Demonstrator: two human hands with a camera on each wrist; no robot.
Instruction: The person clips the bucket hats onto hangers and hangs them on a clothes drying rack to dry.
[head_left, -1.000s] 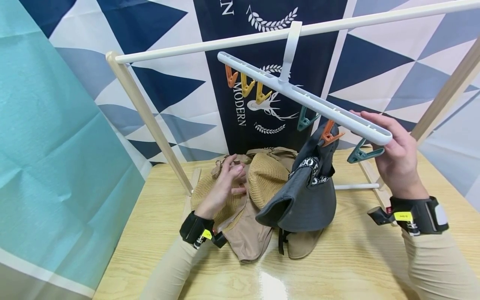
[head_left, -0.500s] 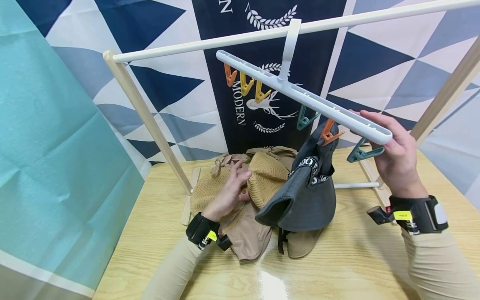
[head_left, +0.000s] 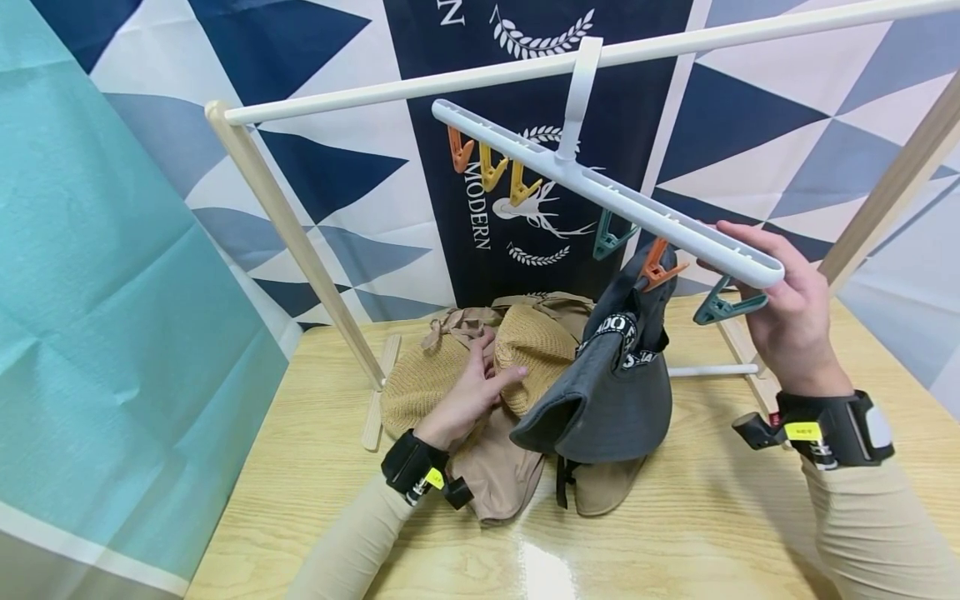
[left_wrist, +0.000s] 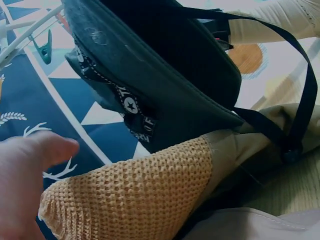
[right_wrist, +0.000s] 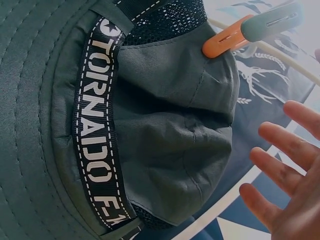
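Note:
A dark grey bucket hat [head_left: 618,400] with a lettered band hangs from an orange clip [head_left: 660,265] on a pale blue clip hanger [head_left: 600,193]. At the hanger's near end is my right hand [head_left: 798,325], its fingers straight in the right wrist view; whether it bears on the bar is unclear. My left hand [head_left: 468,396] is at a tan hat with a knit crown [head_left: 536,354], thumb extended in front and fingers partly hidden by the crown. In the left wrist view the thumb stands apart from the knit [left_wrist: 135,190]. Another knit crown [head_left: 423,379] lies left of that hand.
A rack's white rail [head_left: 480,79] carries the hanger, with wooden legs [head_left: 296,242] at either side. Other yellow, orange and teal clips [head_left: 611,237] hang along the bar. The hats lie on a wooden table [head_left: 300,467], with a patterned cloth [head_left: 352,200] behind.
My left hand has moved right and slightly down, from above the left knit crown to the right-hand one. My right hand, the hanger and the grey hat look nearly still.

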